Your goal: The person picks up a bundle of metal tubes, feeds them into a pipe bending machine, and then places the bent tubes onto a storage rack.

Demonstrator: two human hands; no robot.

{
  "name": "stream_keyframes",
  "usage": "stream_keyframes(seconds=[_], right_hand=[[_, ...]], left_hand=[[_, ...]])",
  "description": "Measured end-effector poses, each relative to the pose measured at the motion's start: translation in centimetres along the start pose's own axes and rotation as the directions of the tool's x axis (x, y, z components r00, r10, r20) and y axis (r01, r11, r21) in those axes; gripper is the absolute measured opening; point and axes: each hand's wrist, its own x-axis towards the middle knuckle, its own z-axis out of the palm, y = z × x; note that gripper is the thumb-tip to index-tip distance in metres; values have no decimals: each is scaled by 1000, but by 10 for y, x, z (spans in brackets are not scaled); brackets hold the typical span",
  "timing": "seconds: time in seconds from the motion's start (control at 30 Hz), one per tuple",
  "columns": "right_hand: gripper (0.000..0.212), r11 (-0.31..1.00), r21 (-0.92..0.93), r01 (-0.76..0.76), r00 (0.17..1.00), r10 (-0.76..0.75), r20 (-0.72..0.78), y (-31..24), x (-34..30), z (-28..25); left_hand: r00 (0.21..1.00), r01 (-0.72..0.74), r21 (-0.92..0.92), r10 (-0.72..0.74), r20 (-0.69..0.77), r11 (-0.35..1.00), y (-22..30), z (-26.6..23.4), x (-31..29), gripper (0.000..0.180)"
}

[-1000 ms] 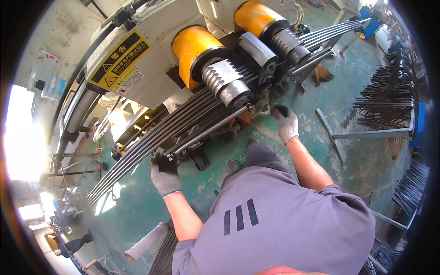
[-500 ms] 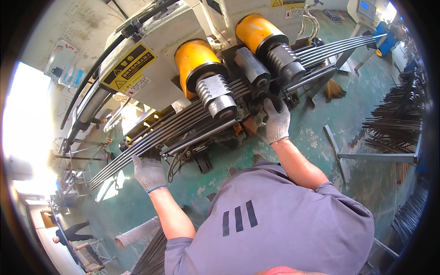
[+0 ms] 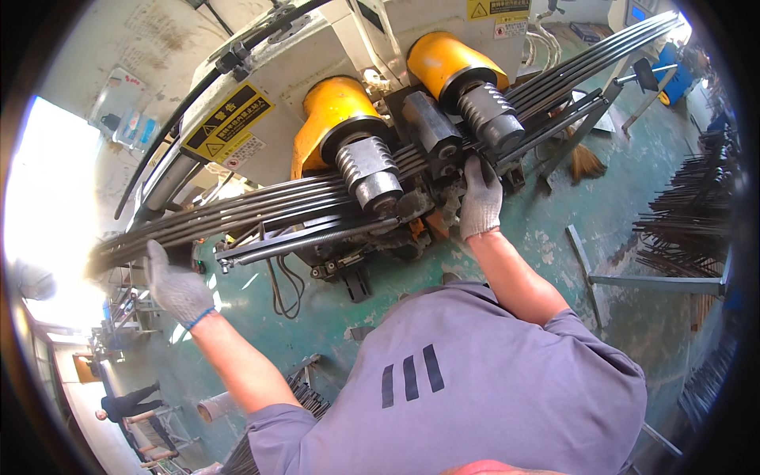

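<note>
Several dark metal rods [image 3: 261, 206] lie side by side across a bending machine, both ends swung toward its body. They pass a dark centre block [image 3: 431, 123] and two ridged steel rollers [image 3: 368, 170] below yellow housings [image 3: 338, 103]. My left hand [image 3: 180, 286], in a pale knit glove with a dark palm, is just below the rods' left part, thumb up and apart from the fingers; contact is unclear. My gloved right hand [image 3: 481, 204] reaches up against the machine just under the centre block. Its fingertips are partly hidden there.
A support arm [image 3: 317, 240] sticks out below the rods at left. Bundled rods [image 3: 689, 214] rest on a metal rack [image 3: 657, 283] at right; more rods lie at lower left. A broom head [image 3: 586, 164] is on the green floor. Another person [image 3: 131, 404] stands far off at lower left.
Both rod ends have swung up and away from me, so the rods bend about the middle. My left hand has moved left and outward; my right hand has stayed near the centre block.
</note>
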Motion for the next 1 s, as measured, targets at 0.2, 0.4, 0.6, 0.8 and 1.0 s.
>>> stream_keyframes(seconds=[0.2, 0.4, 0.6, 0.8, 1.0], right_hand=[[44, 941, 182, -285, 958, 282, 40, -22, 17, 17], [45, 938, 279, -207, 978, 188, 93, -16, 39, 29], [44, 950, 246, -192, 978, 165, 125, -10, 67, 29], [42, 960, 257, -111, 989, 83, 120, 1, 77, 30], [38, 997, 28, 65, 991, -68, 112, 2, 74, 28]], left_hand=[[972, -157, -147, 179, 151, 977, 63, 33, 33, 31], [924, -124, -223, 194, 329, 967, 109, 110, 5, 24], [661, -678, 161, 499, 560, 717, 133, 149, 9, 28], [763, -535, 416, 210, 611, 735, 218, 197, -97, 36], [782, -446, 308, 198, 592, 840, 216, 197, -110, 48]])
